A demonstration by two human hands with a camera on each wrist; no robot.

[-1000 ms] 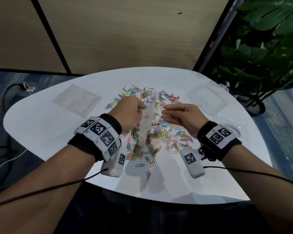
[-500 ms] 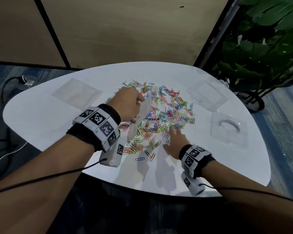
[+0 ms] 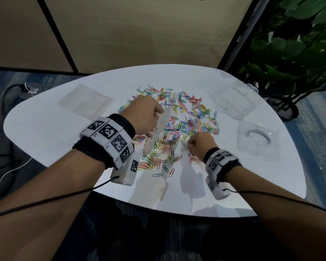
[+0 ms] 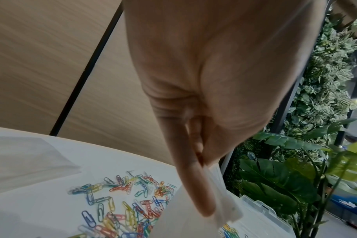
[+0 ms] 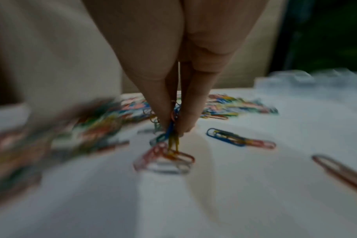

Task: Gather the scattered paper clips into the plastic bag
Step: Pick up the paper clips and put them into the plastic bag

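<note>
Pinched a small bunch of clips point(image 5: 172, 128) betw. thumb & fingertips of right hand point(image 3: 200, 146), just off the table point(image 3: 45, 132) at the pile's near edge. Gripped plastic bag point(image 3: 159, 129) by its top edge w/ left hand point(image 3: 143, 115), hanging above the paper clips point(image 3: 186, 117), just left of the right hand. Risk, prob.: clips dangling from the bunch could slip off en route, linked only loosely; bag mouth looked narrow, so could miss.

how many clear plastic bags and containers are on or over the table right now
4: plastic bag held by the left hand; flat bag far left; clear lidded box far right; clear tray on the right side. None seems hidden.
</note>
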